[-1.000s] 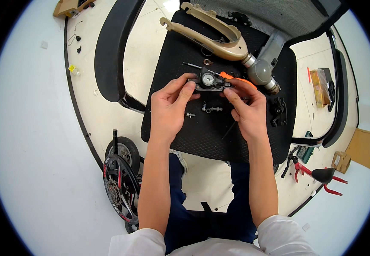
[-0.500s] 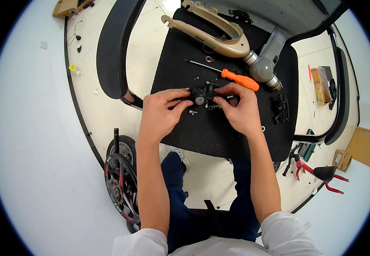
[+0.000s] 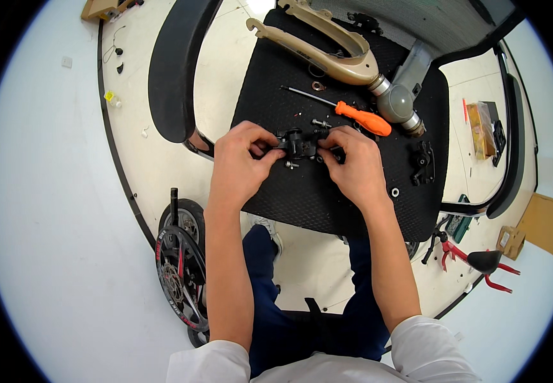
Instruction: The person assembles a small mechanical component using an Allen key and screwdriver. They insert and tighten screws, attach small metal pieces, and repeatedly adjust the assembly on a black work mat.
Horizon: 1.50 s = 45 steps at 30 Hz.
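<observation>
Over the chair seat [image 3: 283, 207], my left hand [image 3: 243, 156] and my right hand [image 3: 353, 163] pinch a black bicycle brake caliper [image 3: 299, 148] from its two sides. My left thumb and fingers close on its left end, and my right thumb and fingertips on its right end. Small bolts lie close by: one bolt [image 3: 320, 124] just beyond the caliper, another bolt [image 3: 292, 165] on the near side. Behind my right hand rests an orange-handled screwdriver [image 3: 362, 119], its shaft pointing left. A similar black caliper [image 3: 422, 163] lies on the seat to the right.
A beige bicycle fork [image 3: 346, 67] with a grey joint lies across the back of the seat. A nut [image 3: 395, 191] sits right of my right forearm. Armrests [image 3: 177, 70] flank the seat. On the floor are wheels [image 3: 181, 274] at left and a red frame part [image 3: 455, 249] at right.
The caliper has been turned in my fingers; its round silvery face no longer shows. The bolt beyond it now lies in plain view. The whole view has shifted slightly.
</observation>
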Available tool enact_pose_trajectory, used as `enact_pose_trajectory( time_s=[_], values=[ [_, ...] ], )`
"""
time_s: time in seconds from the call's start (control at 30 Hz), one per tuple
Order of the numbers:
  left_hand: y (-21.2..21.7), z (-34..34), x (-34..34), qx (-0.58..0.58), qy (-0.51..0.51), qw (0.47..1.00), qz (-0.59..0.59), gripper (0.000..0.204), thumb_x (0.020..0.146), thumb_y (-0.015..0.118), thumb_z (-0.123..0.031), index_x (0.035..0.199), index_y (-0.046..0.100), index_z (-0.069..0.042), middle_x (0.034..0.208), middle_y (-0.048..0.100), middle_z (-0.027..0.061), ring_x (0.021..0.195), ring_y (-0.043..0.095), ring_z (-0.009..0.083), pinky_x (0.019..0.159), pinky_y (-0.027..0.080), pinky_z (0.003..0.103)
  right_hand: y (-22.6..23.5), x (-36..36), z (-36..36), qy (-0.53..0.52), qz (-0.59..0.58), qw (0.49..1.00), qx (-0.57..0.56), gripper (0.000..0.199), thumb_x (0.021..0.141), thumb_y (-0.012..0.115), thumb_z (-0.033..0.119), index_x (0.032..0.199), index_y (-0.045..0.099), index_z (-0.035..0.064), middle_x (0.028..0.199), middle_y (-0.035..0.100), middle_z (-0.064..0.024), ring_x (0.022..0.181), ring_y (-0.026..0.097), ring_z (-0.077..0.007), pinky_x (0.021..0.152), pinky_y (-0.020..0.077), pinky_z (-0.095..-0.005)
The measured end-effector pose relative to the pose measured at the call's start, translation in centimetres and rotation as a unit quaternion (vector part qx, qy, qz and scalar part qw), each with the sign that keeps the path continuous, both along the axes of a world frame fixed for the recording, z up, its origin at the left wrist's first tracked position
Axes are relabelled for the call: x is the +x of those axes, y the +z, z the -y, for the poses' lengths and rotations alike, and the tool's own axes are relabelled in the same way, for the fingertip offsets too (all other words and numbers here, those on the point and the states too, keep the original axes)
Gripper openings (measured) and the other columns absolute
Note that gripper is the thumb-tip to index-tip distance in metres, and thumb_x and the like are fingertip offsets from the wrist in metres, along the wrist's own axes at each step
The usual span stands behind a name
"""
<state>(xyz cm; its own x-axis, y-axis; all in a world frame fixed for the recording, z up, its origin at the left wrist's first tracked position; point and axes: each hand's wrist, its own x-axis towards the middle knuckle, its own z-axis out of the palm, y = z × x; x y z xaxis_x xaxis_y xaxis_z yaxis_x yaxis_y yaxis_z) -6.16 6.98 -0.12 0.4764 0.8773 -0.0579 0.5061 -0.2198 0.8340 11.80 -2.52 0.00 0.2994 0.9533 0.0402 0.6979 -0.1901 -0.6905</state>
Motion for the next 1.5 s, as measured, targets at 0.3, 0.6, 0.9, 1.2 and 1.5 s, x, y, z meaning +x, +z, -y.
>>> enact_pose_trajectory(
  time_s=[0.3,0.6,0.9,1.2,1.5],
  values=[
    [-0.2,0.0,-0.2,-0.016,-0.007,1.0,0.02,0.022,0.07,0.078,0.002,0.088,0.066,0.002,0.086,0.066,0.0072,0.071,0.062,0.0124,0.066,0.051,0.024,1.1,0.4,-0.2,-0.016,-0.068,0.996,-0.048,0.014,0.076,0.071,0.002,0.09,0.068,-0.0002,0.09,0.068,-0.0129,0.085,0.066,-0.031,0.074,0.0518,-0.0374],
    [0.1,0.1,0.5,-0.095,0.042,0.983,0.153,0.022,0.076,0.072,0.01,0.094,0.061,0.004,0.091,0.064,0.0063,0.079,0.064,0.0112,0.072,0.053,0.023,1.3,0.2,-0.2,-0.081,-0.092,0.992,0.0,0.02,0.073,0.073,0.0,0.092,0.066,0.0023,0.085,0.068,-0.0086,0.071,0.064,-0.0199,0.059,0.0478,-0.0277],
    [0.4,0.2,0.8,-0.186,0.058,0.932,0.307,0.031,0.08,0.068,0.013,0.108,0.058,0.005,0.097,0.063,0.0089,0.088,0.065,0.0122,0.08,0.055,0.023,1.9,0.1,-0.1,-0.111,-0.142,0.984,0.011,0.021,0.073,0.069,0.001,0.094,0.069,0.0055,0.088,0.07,-0.0003,0.065,0.057,-0.0085,0.052,0.0405,-0.023],
    [0.3,0.1,1.0,-0.218,0.066,0.93,0.287,0.03,0.083,0.07,0.006,0.111,0.06,0.006,0.098,0.066,0.0101,0.087,0.065,0.012,0.079,0.056,0.023,1.7,0.1,-0.2,-0.084,-0.129,0.988,0.022,0.023,0.071,0.069,0.002,0.093,0.071,0.0049,0.087,0.071,-0.0044,0.062,0.058,-0.0127,0.051,0.0411,-0.0238],
    [0.8,0.0,0.8,-0.229,0.096,0.93,0.271,0.034,0.083,0.071,0.003,0.115,0.061,0.004,0.101,0.066,0.0106,0.091,0.064,0.0118,0.082,0.054,0.024,2.1,0.2,0.0,-0.043,-0.176,0.983,-0.009,0.016,0.072,0.076,0.005,0.087,0.072,0.0021,0.081,0.07,-0.0037,0.057,0.052,-0.0094,0.051,0.0386,-0.0233]
  ],
)
